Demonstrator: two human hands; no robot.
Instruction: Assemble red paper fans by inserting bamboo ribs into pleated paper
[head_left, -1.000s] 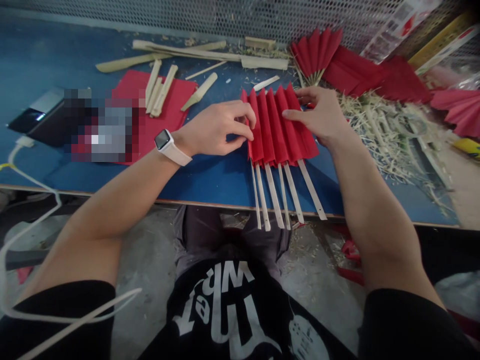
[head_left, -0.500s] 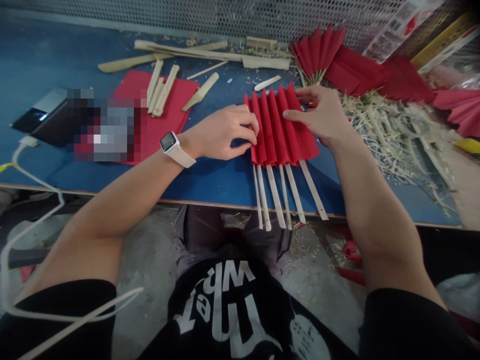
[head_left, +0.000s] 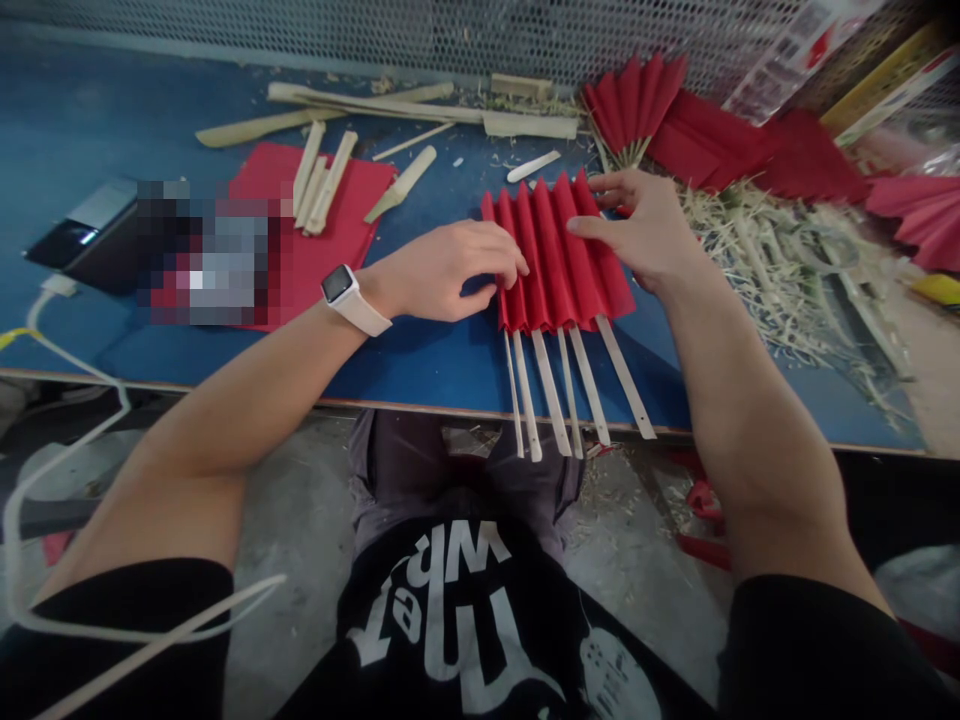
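Observation:
A pleated red paper (head_left: 553, 250) lies on the blue table near its front edge, with several pale flat sticks (head_left: 549, 385) coming out of its lower side and reaching past the edge. At its left end, my left hand (head_left: 465, 268) rests curled fingertips on the outer folds, with a gap between thumb and fingers. My right hand (head_left: 645, 222) grips the upper right end of the paper between thumb and fingers. The sticks spread apart slightly towards the right.
Red sheets (head_left: 337, 260) with short bamboo pieces (head_left: 330, 180) lie left, beside a dark device (head_left: 97, 235) with a white cable. Long bamboo strips (head_left: 390, 108) lie behind. At the right are a red fan (head_left: 637, 105), shavings (head_left: 757, 260) and a clear bottle (head_left: 795, 60).
My left hand has shifted slightly to the right over the folds. The left end of the pleated paper has spread a little to the left. My right hand has barely moved.

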